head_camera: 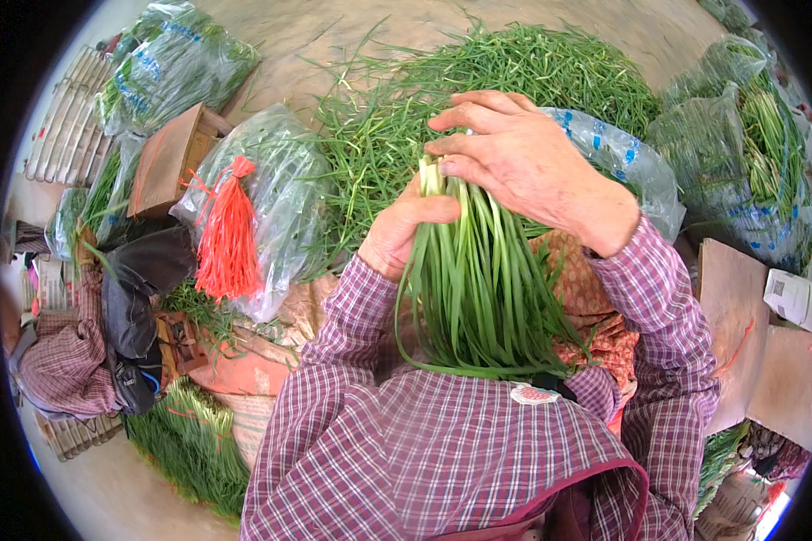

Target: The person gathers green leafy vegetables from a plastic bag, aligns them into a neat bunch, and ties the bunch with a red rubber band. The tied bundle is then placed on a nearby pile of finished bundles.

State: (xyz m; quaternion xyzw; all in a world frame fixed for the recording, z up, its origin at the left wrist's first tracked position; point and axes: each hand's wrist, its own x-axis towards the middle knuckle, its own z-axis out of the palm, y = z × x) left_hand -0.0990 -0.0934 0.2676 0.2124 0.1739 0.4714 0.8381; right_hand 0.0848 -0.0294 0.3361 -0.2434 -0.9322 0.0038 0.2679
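Note:
A thick bunch of long flat green leaves, which look like garlic chives, hangs with its pale stem ends up in front of my chest. My left hand is closed round it just below those ends, thumb across the front. Over the top lies my right hand, its fingers bent and touching the pale ends; its palm is hidden. Behind both hands spreads a large heap of loose green leaves. A bundle of red plastic ties hangs left of my left hand, in front of a clear plastic bag of greens.
Bagged greens stand at the upper left and right. Wooden boards are at my right. Tied green bunches lie at the lower left, near a co-worker in a checked garment. A wooden box stands beyond the red ties.

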